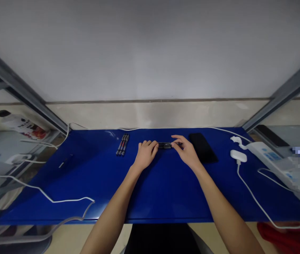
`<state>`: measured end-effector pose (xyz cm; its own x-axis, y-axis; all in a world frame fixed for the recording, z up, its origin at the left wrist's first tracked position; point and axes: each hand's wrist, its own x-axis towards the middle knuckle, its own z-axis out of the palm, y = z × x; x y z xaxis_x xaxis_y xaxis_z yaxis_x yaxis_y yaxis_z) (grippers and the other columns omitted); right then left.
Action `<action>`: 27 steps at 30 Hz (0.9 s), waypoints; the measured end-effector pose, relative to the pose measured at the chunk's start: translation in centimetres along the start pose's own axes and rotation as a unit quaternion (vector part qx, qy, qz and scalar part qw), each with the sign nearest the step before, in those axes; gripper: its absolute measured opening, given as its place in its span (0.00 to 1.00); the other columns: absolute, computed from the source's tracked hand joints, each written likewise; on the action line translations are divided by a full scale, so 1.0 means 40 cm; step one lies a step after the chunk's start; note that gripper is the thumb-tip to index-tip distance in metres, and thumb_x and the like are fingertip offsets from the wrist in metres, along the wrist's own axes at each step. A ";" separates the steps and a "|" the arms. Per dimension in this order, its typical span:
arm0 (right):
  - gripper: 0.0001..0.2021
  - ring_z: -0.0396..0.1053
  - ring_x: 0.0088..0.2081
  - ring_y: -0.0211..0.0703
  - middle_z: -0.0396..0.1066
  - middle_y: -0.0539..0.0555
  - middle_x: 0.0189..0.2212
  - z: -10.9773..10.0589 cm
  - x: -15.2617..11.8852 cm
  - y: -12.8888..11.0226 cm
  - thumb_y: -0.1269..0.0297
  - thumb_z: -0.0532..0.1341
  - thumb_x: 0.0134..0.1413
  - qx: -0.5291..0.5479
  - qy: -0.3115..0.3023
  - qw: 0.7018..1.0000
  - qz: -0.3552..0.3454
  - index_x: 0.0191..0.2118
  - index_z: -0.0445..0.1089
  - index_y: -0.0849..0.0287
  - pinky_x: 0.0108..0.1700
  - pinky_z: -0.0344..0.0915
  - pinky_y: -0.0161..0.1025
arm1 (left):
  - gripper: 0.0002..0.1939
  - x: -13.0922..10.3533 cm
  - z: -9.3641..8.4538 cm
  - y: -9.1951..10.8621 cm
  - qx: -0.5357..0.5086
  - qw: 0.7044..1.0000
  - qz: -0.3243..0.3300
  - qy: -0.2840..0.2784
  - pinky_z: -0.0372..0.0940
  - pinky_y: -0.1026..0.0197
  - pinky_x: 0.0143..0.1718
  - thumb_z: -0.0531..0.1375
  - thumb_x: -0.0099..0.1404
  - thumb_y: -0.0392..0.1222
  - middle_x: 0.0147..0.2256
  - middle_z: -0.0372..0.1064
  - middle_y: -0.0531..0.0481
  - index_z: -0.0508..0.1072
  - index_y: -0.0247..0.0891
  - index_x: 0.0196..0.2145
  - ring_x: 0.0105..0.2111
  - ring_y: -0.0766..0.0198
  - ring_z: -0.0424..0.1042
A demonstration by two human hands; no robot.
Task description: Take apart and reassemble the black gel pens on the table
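Observation:
Black pens (pixel 164 145) lie sideways on the blue table between my two hands. My left hand (pixel 146 154) rests over their left ends, its fingers bent and close together around them. At the right ends is my right hand (pixel 186 151), with thumb and a finger closing on the pens and the index finger stretched out above. Three more pens (pixel 122 144) lie side by side, pointing away from me, to the left of my left hand.
A black phone (pixel 203 147) lies right of my right hand. Farther right are a white case (pixel 238 156) on a cable and a white power strip (pixel 269 157). A thin dark item (pixel 65 161) and white cables (pixel 67 200) lie left. A wall stands behind the blue table (pixel 165 197).

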<state>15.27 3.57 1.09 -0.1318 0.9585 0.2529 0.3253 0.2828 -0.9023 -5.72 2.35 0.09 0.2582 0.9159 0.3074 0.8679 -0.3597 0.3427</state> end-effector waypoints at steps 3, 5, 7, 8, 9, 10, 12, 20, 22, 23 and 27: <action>0.13 0.71 0.31 0.43 0.71 0.52 0.28 -0.019 0.009 0.005 0.58 0.59 0.59 0.026 0.026 0.999 0.030 0.46 0.73 0.56 0.35 0.66 0.39 | 0.14 0.004 -0.010 -0.017 -0.008 0.999 -0.028 0.022 0.49 0.58 0.38 0.47 0.74 0.46 0.33 0.70 0.50 0.71 0.43 0.39 0.37 0.58 0.64; 0.12 0.69 0.29 0.43 0.69 0.51 0.25 -0.026 0.013 0.015 0.58 0.57 0.60 0.021 0.053 0.998 0.036 0.43 0.73 0.57 0.32 0.64 0.38 | 0.14 0.007 -0.015 -0.026 -0.013 0.998 -0.048 0.033 0.49 0.58 0.38 0.47 0.73 0.45 0.31 0.70 0.51 0.71 0.43 0.37 0.37 0.58 0.64; 0.11 0.68 0.30 0.43 0.70 0.53 0.27 -0.028 0.016 0.030 0.58 0.56 0.60 -0.024 0.091 0.995 0.031 0.41 0.73 0.58 0.33 0.63 0.39 | 0.14 0.008 -0.017 -0.032 -0.016 0.997 -0.066 0.040 0.49 0.58 0.38 0.47 0.73 0.44 0.31 0.70 0.51 0.70 0.42 0.36 0.36 0.59 0.64; 0.10 0.69 0.31 0.44 0.71 0.54 0.28 -0.028 0.016 0.040 0.59 0.57 0.59 -0.062 0.108 0.992 0.024 0.39 0.72 0.58 0.35 0.64 0.40 | 0.13 0.009 -0.017 -0.034 -0.018 0.996 -0.071 0.043 0.49 0.58 0.38 0.47 0.73 0.44 0.31 0.70 0.51 0.70 0.42 0.36 0.37 0.59 0.64; 0.08 0.69 0.33 0.45 0.72 0.55 0.31 -0.027 0.016 0.051 0.61 0.57 0.58 -0.105 0.117 0.987 0.014 0.37 0.71 0.58 0.37 0.64 0.41 | 0.13 0.009 -0.017 -0.035 -0.020 0.996 -0.074 0.045 0.49 0.58 0.38 0.47 0.73 0.44 0.31 0.70 0.51 0.70 0.42 0.37 0.37 0.59 0.65; 0.06 0.69 0.34 0.46 0.72 0.56 0.32 -0.026 0.016 0.062 0.63 0.57 0.57 -0.150 0.112 0.982 0.002 0.36 0.70 0.58 0.38 0.64 0.42 | 0.13 0.008 -0.015 -0.035 -0.023 0.996 -0.074 0.047 0.49 0.58 0.38 0.47 0.73 0.44 0.32 0.70 0.51 0.70 0.42 0.37 0.37 0.58 0.65; 0.04 0.69 0.34 0.47 0.70 0.56 0.32 -0.024 0.014 0.084 0.67 0.57 0.54 -0.223 0.096 0.970 -0.015 0.34 0.69 0.57 0.40 0.64 0.43 | 0.13 0.007 -0.011 -0.034 -0.024 0.996 -0.069 0.051 0.49 0.58 0.38 0.47 0.73 0.45 0.32 0.70 0.51 0.70 0.43 0.38 0.37 0.59 0.65; 0.06 0.70 0.31 0.44 0.70 0.55 0.32 -0.015 0.013 0.100 0.64 0.57 0.58 -0.216 0.027 0.976 -0.004 0.38 0.70 0.57 0.38 0.67 0.42 | 0.17 0.004 -0.007 -0.016 -0.013 0.997 -0.063 0.049 0.50 0.57 0.39 0.46 0.74 0.49 0.32 0.71 0.49 0.71 0.43 0.39 0.37 0.57 0.65; 0.08 0.71 0.32 0.45 0.71 0.56 0.33 -0.015 0.013 0.088 0.60 0.57 0.60 -0.208 0.029 0.978 -0.009 0.39 0.71 0.57 0.38 0.67 0.42 | 0.17 0.003 -0.009 -0.014 -0.015 0.997 -0.065 0.048 0.50 0.57 0.39 0.46 0.74 0.50 0.32 0.70 0.49 0.71 0.43 0.39 0.37 0.57 0.65; 0.10 0.71 0.33 0.46 0.71 0.57 0.33 -0.014 0.013 0.081 0.59 0.56 0.61 -0.207 0.034 0.978 -0.013 0.39 0.72 0.57 0.39 0.67 0.43 | 0.18 0.003 -0.009 -0.013 -0.017 0.997 -0.064 0.047 0.50 0.57 0.39 0.46 0.74 0.51 0.32 0.70 0.49 0.72 0.43 0.38 0.37 0.57 0.65; 0.19 0.70 0.30 0.45 0.73 0.56 0.30 -0.008 0.009 0.047 0.50 0.51 0.65 -0.134 0.034 0.990 0.017 0.37 0.73 0.57 0.35 0.65 0.42 | 0.18 0.002 -0.006 -0.009 -0.026 0.997 -0.056 0.046 0.50 0.57 0.40 0.47 0.73 0.53 0.31 0.70 0.49 0.72 0.43 0.37 0.37 0.57 0.64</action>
<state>16.12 4.46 -0.41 -0.0551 0.9653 0.2551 0.5662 0.2407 -0.7883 -6.12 2.51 0.22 0.1191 0.9312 0.3445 0.8651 -0.2676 0.4242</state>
